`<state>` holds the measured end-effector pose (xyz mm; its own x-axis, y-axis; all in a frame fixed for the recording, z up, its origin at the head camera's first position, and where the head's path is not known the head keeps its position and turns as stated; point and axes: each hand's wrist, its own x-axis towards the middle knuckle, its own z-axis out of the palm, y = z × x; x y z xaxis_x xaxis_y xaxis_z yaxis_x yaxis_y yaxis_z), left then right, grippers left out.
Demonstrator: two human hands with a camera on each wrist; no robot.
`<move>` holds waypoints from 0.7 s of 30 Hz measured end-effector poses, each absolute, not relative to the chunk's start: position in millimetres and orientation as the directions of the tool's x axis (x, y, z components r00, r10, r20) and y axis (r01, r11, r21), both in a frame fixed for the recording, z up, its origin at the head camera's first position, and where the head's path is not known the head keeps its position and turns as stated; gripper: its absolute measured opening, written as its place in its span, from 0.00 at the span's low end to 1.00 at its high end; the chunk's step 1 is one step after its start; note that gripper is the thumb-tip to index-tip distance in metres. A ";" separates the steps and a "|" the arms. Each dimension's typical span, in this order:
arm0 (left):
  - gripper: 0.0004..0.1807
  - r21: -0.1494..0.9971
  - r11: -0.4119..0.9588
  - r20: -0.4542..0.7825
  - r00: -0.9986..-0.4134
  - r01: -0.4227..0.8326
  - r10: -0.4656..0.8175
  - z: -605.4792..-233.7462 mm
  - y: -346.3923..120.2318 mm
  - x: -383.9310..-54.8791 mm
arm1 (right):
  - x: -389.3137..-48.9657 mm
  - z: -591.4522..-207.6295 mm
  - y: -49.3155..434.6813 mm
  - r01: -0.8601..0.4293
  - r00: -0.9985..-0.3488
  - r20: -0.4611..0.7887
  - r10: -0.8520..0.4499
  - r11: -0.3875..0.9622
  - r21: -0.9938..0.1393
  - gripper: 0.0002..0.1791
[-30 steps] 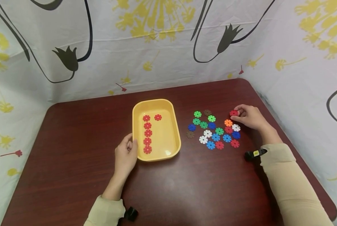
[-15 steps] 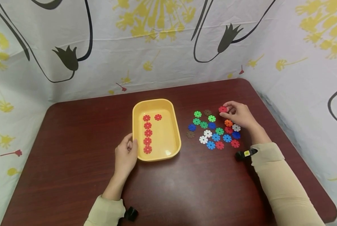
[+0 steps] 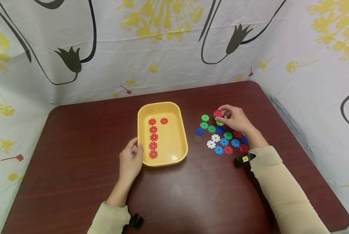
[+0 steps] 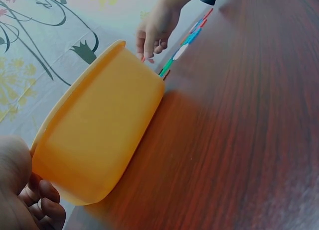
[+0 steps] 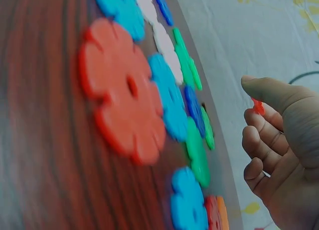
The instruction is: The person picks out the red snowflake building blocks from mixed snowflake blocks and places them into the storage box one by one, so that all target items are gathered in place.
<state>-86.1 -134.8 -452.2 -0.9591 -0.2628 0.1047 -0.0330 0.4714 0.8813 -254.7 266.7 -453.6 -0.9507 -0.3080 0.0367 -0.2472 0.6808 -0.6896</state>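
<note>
Between thumb and fingers my right hand [image 3: 235, 119] pinches a red flower-shaped disc [image 3: 218, 113], held over the far edge of the loose discs. In the right wrist view only a sliver of that red disc [image 5: 258, 107] shows behind the thumb. My left hand [image 3: 130, 161] grips the left wall of a yellow tray [image 3: 174, 139], thumb at the rim. Inside the tray, red discs [image 3: 153, 137] form a column along the left, and one more red disc [image 3: 164, 121] lies to the right of the column's top. The left wrist view shows the tray's outer side [image 4: 104, 125].
Right of the tray, several loose discs lie flat on the dark red table [image 3: 174, 201]: green [image 3: 204, 125], blue [image 3: 199, 131], white [image 3: 211, 144], brown [image 3: 197, 139] and red [image 3: 228, 149]. A patterned cloth [image 3: 174, 65] hangs behind the table.
My right hand has carried the red disc leftward, from the right side of the loose discs to above their far edge. The left hand and the tray have stayed in place.
</note>
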 end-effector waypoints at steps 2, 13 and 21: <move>0.19 0.881 0.472 0.101 -0.960 -0.036 -0.262 -452.6 -135.0 -86.1 | -254.2 -453.3 261.8 -0.249 -0.947 0.029 -0.320 0.674 -0.695 0.22; 0.19 0.883 0.468 0.102 -0.960 -0.034 -0.262 -450.1 -134.2 -86.3 | -254.5 -451.0 239.1 -0.284 -0.922 0.019 -0.387 0.641 -0.713 0.21; 0.18 0.882 0.471 0.114 -0.958 -0.024 -0.263 -450.5 -134.8 -86.5 | -252.5 -447.9 222.4 -0.314 -0.902 0.028 -0.430 0.612 -0.726 0.20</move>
